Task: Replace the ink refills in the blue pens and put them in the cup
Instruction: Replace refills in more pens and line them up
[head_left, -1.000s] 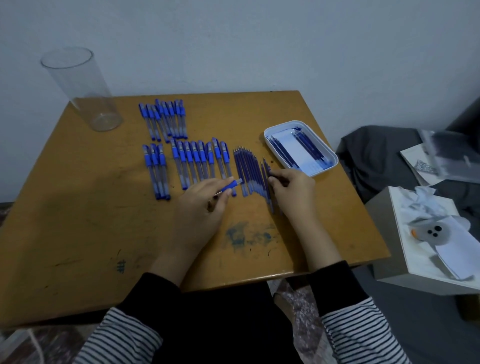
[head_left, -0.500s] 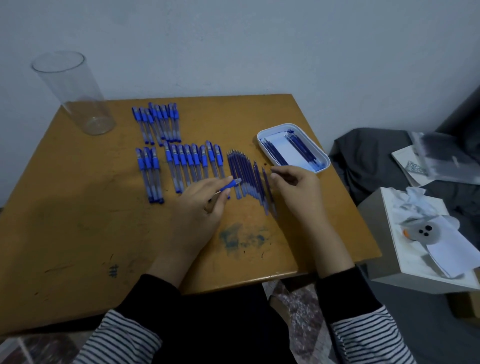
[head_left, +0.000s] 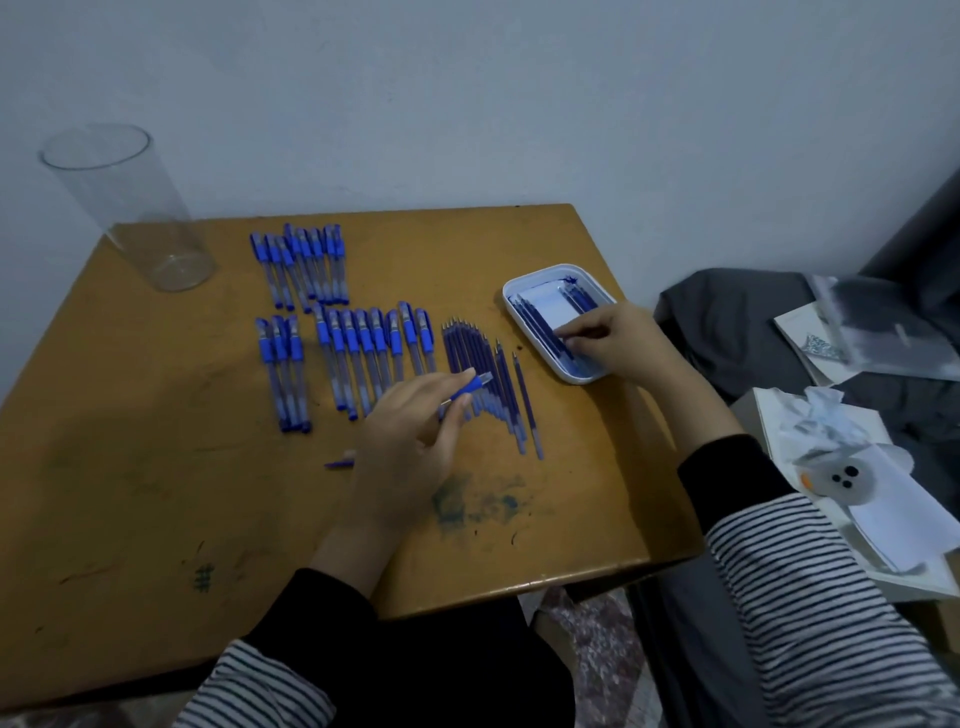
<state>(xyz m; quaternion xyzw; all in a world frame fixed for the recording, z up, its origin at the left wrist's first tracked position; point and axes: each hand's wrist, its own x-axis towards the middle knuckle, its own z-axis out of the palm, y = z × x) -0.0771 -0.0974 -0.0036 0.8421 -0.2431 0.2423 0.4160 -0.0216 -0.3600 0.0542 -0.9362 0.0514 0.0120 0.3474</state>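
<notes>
Blue pen barrel (head_left: 470, 387) pinched in left hand (head_left: 410, 447) above refill row (head_left: 488, 376) on table (head_left: 156, 467). Right hand (head_left: 610, 338) fingertips press refills in white tray (head_left: 524, 283); grasp unclear. Clear cup (head_left: 130, 208) stands empty at far-left corner.

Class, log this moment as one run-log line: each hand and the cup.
left hand: holds pen barrel | right hand: fingers in white tray on refills | cup: holds no pens

Dim light, plain pale wall (head_left: 519, 93), worn ink-stained wooden table (head_left: 130, 467), grey bedding (head_left: 737, 322) at right
</notes>
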